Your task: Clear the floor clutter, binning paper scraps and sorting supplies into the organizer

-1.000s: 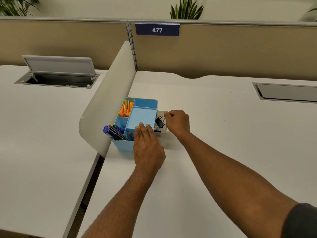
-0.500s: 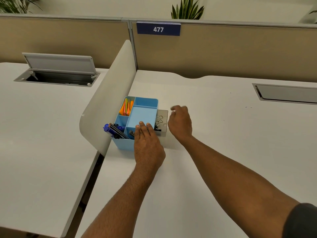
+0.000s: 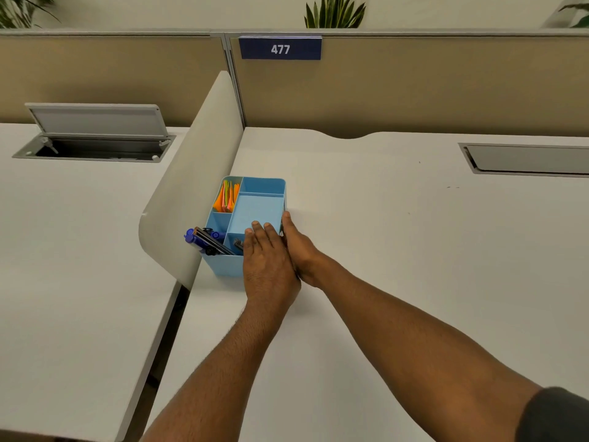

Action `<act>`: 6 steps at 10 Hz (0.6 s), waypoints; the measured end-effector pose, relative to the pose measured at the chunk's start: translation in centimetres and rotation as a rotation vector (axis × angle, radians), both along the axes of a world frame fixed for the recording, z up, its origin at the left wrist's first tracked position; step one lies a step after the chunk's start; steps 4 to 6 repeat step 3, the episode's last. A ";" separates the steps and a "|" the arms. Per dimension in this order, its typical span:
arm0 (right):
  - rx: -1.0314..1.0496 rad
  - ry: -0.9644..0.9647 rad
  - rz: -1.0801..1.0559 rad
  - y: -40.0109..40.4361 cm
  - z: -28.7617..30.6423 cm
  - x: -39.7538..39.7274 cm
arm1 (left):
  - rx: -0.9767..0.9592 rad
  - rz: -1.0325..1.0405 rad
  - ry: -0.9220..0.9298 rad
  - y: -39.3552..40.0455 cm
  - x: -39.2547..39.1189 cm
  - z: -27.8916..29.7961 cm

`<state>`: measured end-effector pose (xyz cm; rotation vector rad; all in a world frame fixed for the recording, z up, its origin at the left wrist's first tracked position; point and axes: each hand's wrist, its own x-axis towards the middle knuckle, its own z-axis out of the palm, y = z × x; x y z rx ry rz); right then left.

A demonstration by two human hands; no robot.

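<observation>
We are working at white surface [image 3: 382, 250]; blue organizer [image 3: 251, 215] sitting on it near left edge, against curved white divider [image 3: 191, 186]. Left hand [image 3: 267, 263] lying flat, fingers straight, on organizer's near rim, likely steadying it. Right hand [image 3: 296, 247] pressing flat against organizer's right wall, probably pushing side drawer shut. Orange notes [image 3: 227, 197] standing in organizer's far-left compartment, blue markers [image 3: 204, 240] in near-left. Divider blocking leftward sliding.

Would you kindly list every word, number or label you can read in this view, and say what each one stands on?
"477": white digits on a dark blue sign fixed to the top of the tan partition behind the desk.
The pens in the blue organizer show no readable print; too small to tell.
</observation>
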<state>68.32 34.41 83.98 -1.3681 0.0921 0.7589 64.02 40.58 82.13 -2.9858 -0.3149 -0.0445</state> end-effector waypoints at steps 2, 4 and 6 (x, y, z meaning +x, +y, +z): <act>-0.476 -0.349 0.095 -3.1 -0.4 -2.0 | -0.051 0.041 0.003 -0.6 -0.8 0.9; -0.634 -0.499 0.098 -5.5 -1.4 -3.0 | -0.065 -0.037 -0.047 -1.1 -1.6 0.9; -0.634 -0.499 0.098 -5.5 -1.4 -3.0 | -0.065 -0.037 -0.047 -1.1 -1.6 0.9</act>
